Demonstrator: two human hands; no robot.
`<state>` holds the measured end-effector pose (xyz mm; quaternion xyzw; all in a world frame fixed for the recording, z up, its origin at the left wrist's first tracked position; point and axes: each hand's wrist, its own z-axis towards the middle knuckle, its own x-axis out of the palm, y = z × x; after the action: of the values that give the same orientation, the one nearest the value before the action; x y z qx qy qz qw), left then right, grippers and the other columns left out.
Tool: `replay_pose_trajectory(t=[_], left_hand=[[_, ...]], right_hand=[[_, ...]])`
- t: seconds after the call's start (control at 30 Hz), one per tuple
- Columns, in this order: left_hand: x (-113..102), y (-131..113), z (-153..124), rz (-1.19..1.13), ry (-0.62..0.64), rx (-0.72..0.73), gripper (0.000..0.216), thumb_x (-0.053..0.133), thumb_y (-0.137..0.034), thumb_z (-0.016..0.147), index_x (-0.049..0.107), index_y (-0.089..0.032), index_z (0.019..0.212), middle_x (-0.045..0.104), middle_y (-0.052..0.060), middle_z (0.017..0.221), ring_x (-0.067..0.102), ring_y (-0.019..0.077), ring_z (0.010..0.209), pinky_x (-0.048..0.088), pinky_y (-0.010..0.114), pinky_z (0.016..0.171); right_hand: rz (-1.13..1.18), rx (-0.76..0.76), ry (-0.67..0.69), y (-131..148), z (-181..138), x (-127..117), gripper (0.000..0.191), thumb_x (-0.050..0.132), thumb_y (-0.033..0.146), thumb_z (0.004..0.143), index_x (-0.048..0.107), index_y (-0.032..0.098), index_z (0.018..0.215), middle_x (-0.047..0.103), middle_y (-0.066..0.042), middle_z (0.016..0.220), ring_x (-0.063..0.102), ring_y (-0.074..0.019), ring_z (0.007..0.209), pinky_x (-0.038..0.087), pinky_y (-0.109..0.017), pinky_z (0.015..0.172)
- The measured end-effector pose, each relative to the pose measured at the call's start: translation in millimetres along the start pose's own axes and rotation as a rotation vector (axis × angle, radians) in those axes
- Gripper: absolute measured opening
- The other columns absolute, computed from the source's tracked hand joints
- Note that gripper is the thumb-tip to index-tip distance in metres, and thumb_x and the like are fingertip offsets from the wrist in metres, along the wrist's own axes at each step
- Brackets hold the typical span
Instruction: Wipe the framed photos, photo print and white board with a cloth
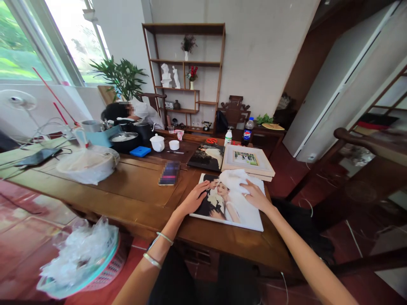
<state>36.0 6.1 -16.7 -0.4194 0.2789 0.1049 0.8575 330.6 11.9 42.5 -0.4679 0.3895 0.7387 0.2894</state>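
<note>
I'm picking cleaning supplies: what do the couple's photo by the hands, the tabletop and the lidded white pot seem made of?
Photo: probably a smooth print on stiff board, lying flat with straight edges. Tabletop: apparently varnished wood, brown with a soft sheen. Pot: perhaps glazed ceramic, smooth and white.

**A:** State the counts, beginning with the hands (195,198) (255,195).
**B:** Hands, two; other persons (145,112), one.
**A:** Flat items?
**B:** Photo panels (234,214) (208,156), two; frames (229,160), one visible; mobile phones (169,173), one.
**A:** Vessels?
**B:** Bottles (247,132) (228,137), at least two; white cups (174,145), one; clear cups (171,129), one; white pots (157,143), one; baskets (110,271), one.
**A:** Sundries?
**B:** Scissors (211,140), one pair; blue cases (140,151), one; fans (17,100), one.
**A:** Furnishings?
**B:** Foreground desk (135,205), one; shelf units (183,28), one; statuettes (165,77) (176,77), two; flower vases (186,55) (191,85), two; chairs (235,105) (154,96) (365,186), at least three.
**A:** And the plastic bags (84,245)?
**B:** Heaped together; their number cannot be told.
</note>
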Motion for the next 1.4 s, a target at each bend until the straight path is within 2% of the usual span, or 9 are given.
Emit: replay_pose_trajectory(t=[0.23,0.4,0.53,0.7,0.8,0.93,1.07,1.2,1.4], left_hand=[[3,1,0,0.015,-0.025,-0.006,0.037,0.041,-0.021,0.091,0.053,-0.02,0.127,0.047,0.009,0.139,0.041,0.021,0.131,0.03,0.044,0.112],[2,1,-1,-0.004,-0.023,0.004,0.037,0.04,-0.022,0.091,0.053,-0.021,0.126,0.047,0.009,0.139,0.039,0.02,0.132,0.029,0.043,0.112],[1,-1,-1,-0.003,-0.013,-0.017,0.038,0.041,-0.023,0.091,0.053,-0.022,0.127,0.046,0.008,0.14,0.039,0.0205,0.132,0.029,0.044,0.112],[-1,-4,0,-0.002,0.012,-0.023,0.038,0.04,-0.022,0.092,0.052,-0.021,0.128,0.046,0.009,0.14,0.038,0.0208,0.133,0.028,0.044,0.113],[-2,-4,0,0.003,0.014,-0.016,0.039,0.04,-0.023,0.092,0.051,-0.022,0.129,0.046,0.008,0.14,0.038,0.0204,0.133,0.029,0.044,0.112],[-1,-3,0,0.001,-0.001,-0.006,0.038,0.04,-0.022,0.092,0.051,-0.023,0.128,0.047,0.008,0.139,0.039,0.0197,0.132,0.03,0.043,0.112],[1,-1,0,0.002,-0.005,-0.018,0.038,0.041,-0.022,0.091,0.053,-0.021,0.127,0.047,0.009,0.139,0.039,0.0204,0.132,0.029,0.044,0.112],[2,0,-1,-0.018,-0.009,-0.015,0.039,0.04,-0.022,0.091,0.052,-0.022,0.128,0.046,0.009,0.14,0.038,0.0201,0.133,0.028,0.043,0.113],[-1,-2,-1,-0.007,0.019,-0.021,0.039,0.04,-0.022,0.091,0.051,-0.02,0.129,0.045,0.009,0.141,0.037,0.0208,0.133,0.027,0.044,0.113]], right_hand=[[-0.011,-0.112,0.091,60,-63,4,0.059,0.044,0.002,0.055,0.065,0.019,0.107,0.04,-0.009,0.143,0.026,-0.0307,0.136,0.028,-0.053,0.107],[0.142,-0.292,0.258,105,-101,-15,0.053,0.041,-0.001,0.052,0.066,0.019,0.094,0.042,-0.005,0.142,0.027,-0.0239,0.136,0.016,-0.049,0.114],[0.198,-0.211,0.29,78,-83,-21,0.049,0.04,0.0,0.057,0.067,0.021,0.092,0.044,-0.004,0.141,0.031,-0.0242,0.135,0.031,-0.046,0.107],[0.094,0.005,0.018,11,-28,-1,0.044,0.047,0.009,0.066,0.066,0.018,0.105,0.057,-0.013,0.128,0.043,-0.0323,0.126,0.04,-0.051,0.098],[0.06,0.048,-0.057,-4,-8,9,0.043,0.047,0.013,0.07,0.064,0.016,0.11,0.054,-0.015,0.131,0.04,-0.0336,0.128,0.035,-0.055,0.102],[0.064,-0.078,-0.019,14,-24,8,0.045,0.046,0.007,0.065,0.065,0.017,0.105,0.046,-0.012,0.139,0.036,-0.0284,0.132,0.025,-0.053,0.109],[0.09,-0.217,0.047,62,-69,0,0.05,0.042,0.001,0.059,0.064,0.016,0.102,0.036,-0.012,0.145,0.027,-0.0247,0.136,0.023,-0.052,0.11],[0.152,-0.343,0.183,101,-96,-8,0.049,0.042,-0.001,0.051,0.064,0.019,0.09,0.042,-0.006,0.142,0.024,-0.0226,0.137,0.016,-0.051,0.113],[0.21,-0.323,0.163,61,-69,-8,0.043,0.041,0.0,0.055,0.064,0.02,0.086,0.044,-0.007,0.141,0.032,-0.0229,0.134,0.028,-0.048,0.109]])
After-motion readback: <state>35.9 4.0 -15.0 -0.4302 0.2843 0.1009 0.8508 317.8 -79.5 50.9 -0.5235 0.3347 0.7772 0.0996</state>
